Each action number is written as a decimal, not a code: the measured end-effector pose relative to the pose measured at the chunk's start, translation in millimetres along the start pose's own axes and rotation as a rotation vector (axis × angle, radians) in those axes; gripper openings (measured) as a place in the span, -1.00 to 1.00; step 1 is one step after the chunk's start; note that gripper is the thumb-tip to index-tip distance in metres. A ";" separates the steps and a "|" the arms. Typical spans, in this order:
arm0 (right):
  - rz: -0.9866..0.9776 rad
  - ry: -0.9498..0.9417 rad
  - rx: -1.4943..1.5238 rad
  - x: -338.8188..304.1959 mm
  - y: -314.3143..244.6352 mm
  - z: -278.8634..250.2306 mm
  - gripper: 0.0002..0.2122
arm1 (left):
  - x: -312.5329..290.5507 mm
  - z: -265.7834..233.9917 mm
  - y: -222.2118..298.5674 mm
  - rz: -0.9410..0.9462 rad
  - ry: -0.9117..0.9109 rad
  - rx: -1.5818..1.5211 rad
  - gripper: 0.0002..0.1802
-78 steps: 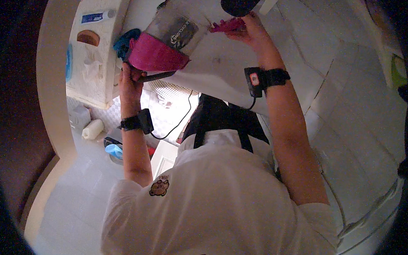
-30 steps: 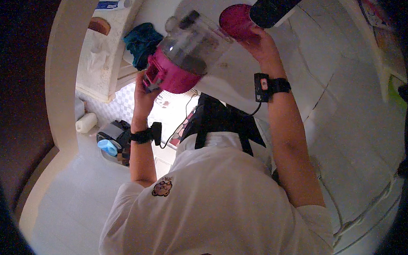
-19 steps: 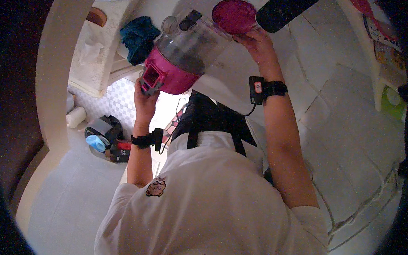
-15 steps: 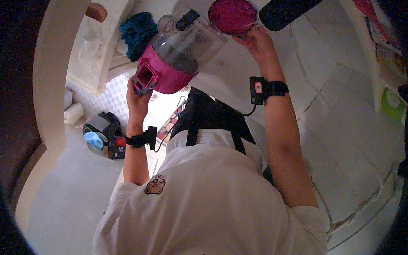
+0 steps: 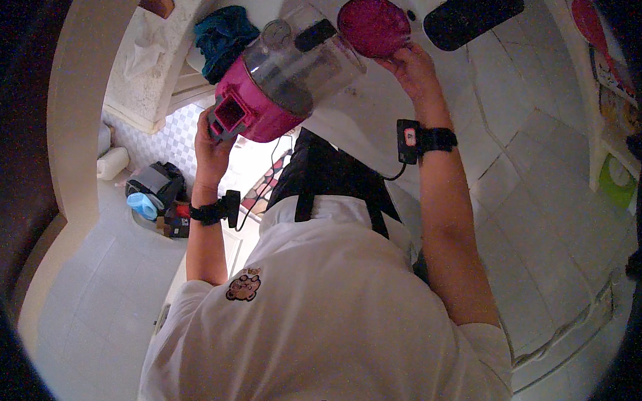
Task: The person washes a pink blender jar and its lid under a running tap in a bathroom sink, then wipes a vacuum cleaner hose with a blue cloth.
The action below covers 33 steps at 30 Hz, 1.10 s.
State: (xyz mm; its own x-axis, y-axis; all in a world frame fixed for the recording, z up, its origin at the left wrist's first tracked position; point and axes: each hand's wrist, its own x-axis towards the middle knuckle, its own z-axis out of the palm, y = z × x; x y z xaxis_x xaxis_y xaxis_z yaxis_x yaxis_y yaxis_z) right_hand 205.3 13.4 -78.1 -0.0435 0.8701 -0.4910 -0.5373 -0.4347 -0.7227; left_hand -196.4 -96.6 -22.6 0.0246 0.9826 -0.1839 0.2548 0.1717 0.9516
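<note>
My left hand (image 5: 213, 147) is closed on the grey and magenta end of a vacuum cleaner dust bin (image 5: 267, 110), beside its square opening. The bin is tilted, its clear cylinder (image 5: 298, 58) pointing up and to the right, with greyish dust or film inside. My right hand (image 5: 416, 75) pinches the lower edge of a round magenta lid (image 5: 373, 27). This lid is close to the bin's clear far end; whether they touch, I cannot tell. A small dark spot shows just right of the lid.
A teal cloth (image 5: 224, 41) lies beyond the bin at the left, near a pale counter (image 5: 137, 88). At the upper right is a dark rounded object (image 5: 472, 20). Bags and a blue item (image 5: 142, 205) sit on the left floor. Shelves (image 5: 586, 89) stand far right.
The bin and the lid have both shifted slightly to the right in the view. My grip on each looks the same.
</note>
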 end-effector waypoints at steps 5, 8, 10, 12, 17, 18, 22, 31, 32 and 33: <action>0.071 0.260 -0.196 4.4 -6.4 2.5 -0.68 | -1.0 -0.7 -4.7 -0.001 -0.007 0.029 -0.43; 0.105 0.310 -0.367 8.6 -12.1 -0.9 -0.68 | -0.7 -2.3 -7.5 -0.008 -0.005 0.026 -0.37; 0.105 0.221 -0.376 9.1 -15.3 -3.8 -0.68 | -0.6 -3.7 -9.1 -0.013 0.012 0.050 -0.36; 0.108 0.086 -0.310 6.7 -18.1 -6.0 -0.67 | -0.2 -5.9 -10.1 -0.057 0.009 -0.064 -0.40; 0.040 0.058 -0.286 -1.9 -18.2 -7.3 -0.69 | 2.6 -12.8 -10.2 -0.010 -0.018 0.031 -0.37; 0.012 0.093 -0.311 -2.8 -17.1 -8.4 -0.69 | 2.6 -12.6 -9.7 -0.016 -0.039 0.035 -0.37; 0.009 0.160 -0.289 3.3 -8.7 -18.6 -0.69 | 3.6 -16.9 -8.1 -0.005 -0.037 0.018 -0.38; -0.209 -0.174 -0.631 8.9 -12.8 -27.4 -0.54 | 2.1 -29.7 -11.4 -0.073 0.014 -0.108 -0.39; -0.098 -0.112 -0.445 7.6 -14.1 -24.5 -0.50 | 1.6 -28.7 -12.6 -0.063 0.017 -0.080 -0.40; -0.013 -0.135 -0.251 6.0 -15.7 -22.1 -0.46 | 0.8 -28.0 -13.9 -0.051 0.024 -0.050 -0.40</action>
State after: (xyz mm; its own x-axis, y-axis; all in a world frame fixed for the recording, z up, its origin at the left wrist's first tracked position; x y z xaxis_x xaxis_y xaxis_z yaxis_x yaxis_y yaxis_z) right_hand 232.1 20.3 -80.4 -0.1583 0.8919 -0.4237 -0.3141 -0.4523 -0.8347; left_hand -227.1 -96.2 -29.1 -0.0105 0.9739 -0.2269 0.2063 0.2241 0.9525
